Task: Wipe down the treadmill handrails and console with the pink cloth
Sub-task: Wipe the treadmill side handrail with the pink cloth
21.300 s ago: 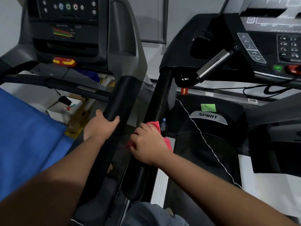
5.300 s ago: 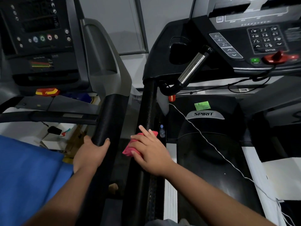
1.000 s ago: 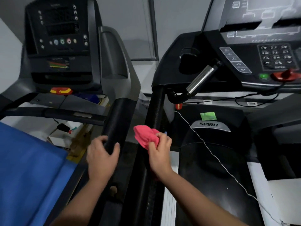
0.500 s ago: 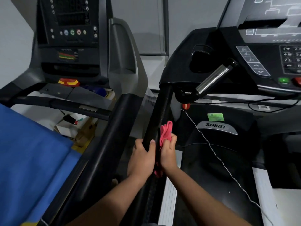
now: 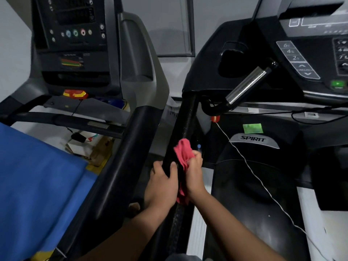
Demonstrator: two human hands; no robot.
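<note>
Head camera, looking down: the left hand (image 5: 162, 182) is curled around the black handrail (image 5: 185, 121), with the thumb on one side and the fingers on the other. Just beside it, the right hand (image 5: 194, 175) squeezes the pink cloth (image 5: 183, 153) against the same rail. The cloth sticks out above the fingers and hangs below the palm. The console (image 5: 310, 46) is at upper right, well apart from both hands.

Pale grey wall (image 5: 169, 21) behind; light dim. Framed panel (image 5: 188, 34) mounted on it. Second treadmill (image 5: 139, 72) at left; cardboard boxes (image 5: 94, 149) on floor under its crossbar. Blue sheet (image 5: 37, 185) fills lower left.
</note>
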